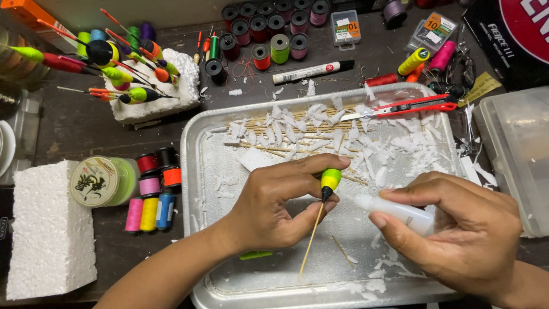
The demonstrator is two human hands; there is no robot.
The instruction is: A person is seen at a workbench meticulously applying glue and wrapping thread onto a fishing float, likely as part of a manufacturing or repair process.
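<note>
Fingers of the left hand are pinched shut on a small fishing float with a yellow-green body and black lower end, held just right of centre in the frame; its thin wooden stem slants down toward the lower middle. The right hand, at the lower right, has its fingers wrapped closed around a small white squeeze bottle, whose nozzle points left and sits just beside the black base of the float.

Both hands hover over a metal tray that fills the middle of the frame. White foam shavings are scattered across it, thickest toward the upper half, where a bundle of thin wooden sticks lies. A red utility knife rests at the tray's upper right edge.

On the dark surface left of the tray stand small thread spools in pink, yellow, blue, red and orange, beside a round spool of line. A white foam block sits at the lower left. In the upper left, another foam block is stuck with finished floats in bright colours. More spools line the top centre, with a white marker pen below them. A clear plastic box sits at the right edge.
</note>
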